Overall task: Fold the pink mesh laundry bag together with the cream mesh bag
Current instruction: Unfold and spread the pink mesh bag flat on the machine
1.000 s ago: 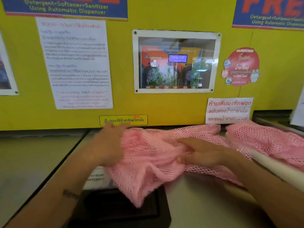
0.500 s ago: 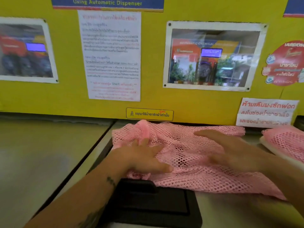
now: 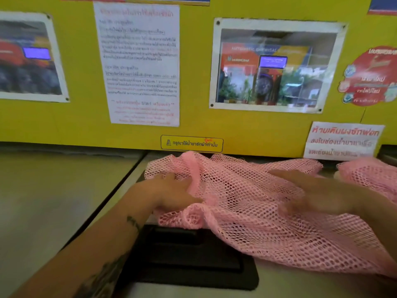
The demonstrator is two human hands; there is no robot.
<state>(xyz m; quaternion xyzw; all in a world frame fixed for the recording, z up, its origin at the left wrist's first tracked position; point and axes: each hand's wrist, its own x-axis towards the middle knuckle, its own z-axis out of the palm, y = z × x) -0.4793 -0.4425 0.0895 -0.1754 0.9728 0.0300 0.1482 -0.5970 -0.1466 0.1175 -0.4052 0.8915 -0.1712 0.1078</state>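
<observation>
The pink mesh laundry bag (image 3: 247, 211) lies spread and rumpled on the white machine top, against the yellow panel. My left hand (image 3: 169, 192) is on the bag's left part, with the thumb tucked under a bunched fold of mesh. My right hand (image 3: 318, 194) lies flat, fingers apart, on the bag's right part and is blurred. At the far right another heap of pink mesh (image 3: 369, 175) rests on a cream piece (image 3: 336, 175), of which only a sliver shows.
A black recessed lid (image 3: 189, 254) sits in the machine top (image 3: 300, 284) under the bag's near left edge. The yellow wall panel (image 3: 193, 117) with notices and a framed window stands right behind. A dark gap separates a second pale surface (image 3: 53, 201) on the left.
The bag went from a bunched lump held in both hands to lying spread out. My hands moved apart onto it, and the left hand now has a fold bunched under it. The view shifted left.
</observation>
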